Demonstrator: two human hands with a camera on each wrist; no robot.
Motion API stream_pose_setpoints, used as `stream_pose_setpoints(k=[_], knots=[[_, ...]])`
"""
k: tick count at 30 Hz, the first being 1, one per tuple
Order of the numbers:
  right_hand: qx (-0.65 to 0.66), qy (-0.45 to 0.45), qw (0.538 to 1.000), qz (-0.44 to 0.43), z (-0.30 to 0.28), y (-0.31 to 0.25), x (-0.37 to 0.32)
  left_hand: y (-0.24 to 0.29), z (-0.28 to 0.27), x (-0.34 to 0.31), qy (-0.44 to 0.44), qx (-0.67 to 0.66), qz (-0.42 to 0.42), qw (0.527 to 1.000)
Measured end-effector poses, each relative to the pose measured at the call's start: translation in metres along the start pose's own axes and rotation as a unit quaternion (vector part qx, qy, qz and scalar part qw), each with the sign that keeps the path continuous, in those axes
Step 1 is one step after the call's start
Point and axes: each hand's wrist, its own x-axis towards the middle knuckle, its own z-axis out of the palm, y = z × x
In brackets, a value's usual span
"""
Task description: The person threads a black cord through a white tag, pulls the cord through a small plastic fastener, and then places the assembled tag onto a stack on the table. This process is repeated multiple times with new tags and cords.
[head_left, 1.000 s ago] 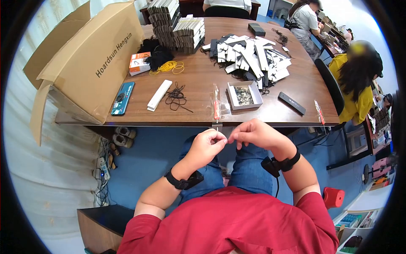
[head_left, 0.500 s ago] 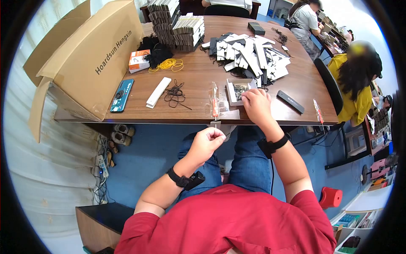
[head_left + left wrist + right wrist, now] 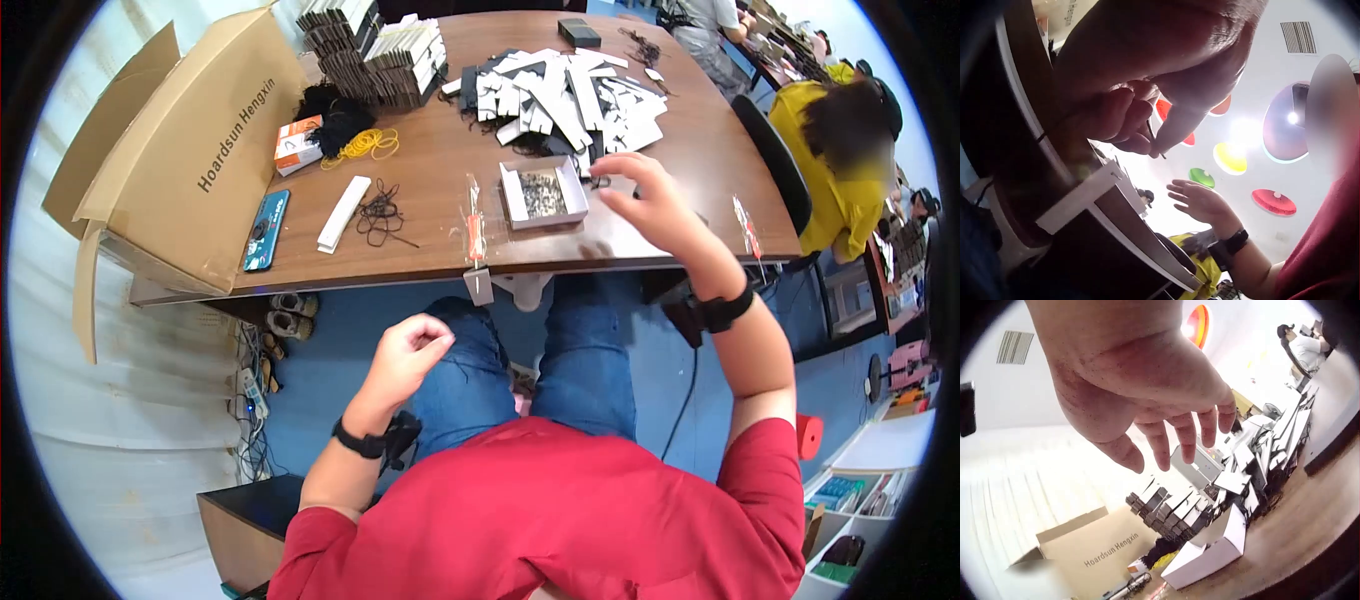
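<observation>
Right hand (image 3: 648,198) shifts from the white box (image 3: 548,219) to beside it, fingers spread; left hand (image 3: 402,360), drawn back, pinches a thin dark strand (image 3: 1150,129), picking apparently paused.

White box (image 3: 1210,565), dark strand (image 3: 1150,130)

Surface (image 3: 430,145): brown wood, smooth, with a glossy sheen. At left: carton (image 3: 195,150), plain matt cardboard; beyond its side, curtain (image 3: 120,400), thin pale cloth in soft folds. At centre: wrapper (image 3: 474,222), clear shiny plastic. To its right: white box (image 3: 1204,564), smooth, apparently paperboard, with small pieces (image 3: 542,193) of metallic glint. Far: flat strips (image 3: 570,95), smooth, white and black. Near: shirt (image 3: 560,490), matt red cloth; trousers (image 3: 585,350), blue denim. Between left fingers (image 3: 1175,128): dark strand (image 3: 1151,130), material indistinct.
</observation>
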Motion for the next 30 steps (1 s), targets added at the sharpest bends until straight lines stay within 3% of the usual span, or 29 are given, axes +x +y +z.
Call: stream_pose_setpoints(k=[4,8,10,12,14,16,20,24,30], knots=[[0.135,-0.058,0.973,0.176,-0.043,0.022,0.029,-0.008,-0.014,-0.015,0.047,0.009,-0.015,0.999],[0.049,0.000,0.994,0.095,-0.045,0.027,0.064,-0.012,-0.009,-0.017,0.046,-0.028,-0.029,0.998],[0.028,-0.022,0.995,0.088,-0.018,0.014,0.060,-0.008,-0.006,-0.007,0.045,-0.037,-0.027,0.998],[-0.038,-0.039,0.998,0.009,0.019,0.013,0.052,0.001,-0.002,0.007,0.043,-0.022,0.011,0.999],[-0.173,-0.102,0.979,-0.020,0.045,0.011,0.050,0.023,0.010,0.025,0.054,0.001,0.070,0.996],[-0.258,-0.175,0.950,0.009,0.060,0.000,0.057,0.023,0.013,0.043,0.055,-0.004,0.130,0.990],[-0.350,-0.246,0.904,0.004,0.090,0.019,0.070,0.036,0.026,0.052,0.060,-0.040,0.096,0.993],[-0.356,-0.245,0.902,0.014,0.099,0.019,0.070,0.029,0.029,0.048,0.078,-0.094,0.084,0.989],[-0.283,-0.124,0.951,0.002,0.102,0.028,0.055,0.000,0.035,0.040,0.110,-0.128,0.088,0.982]])
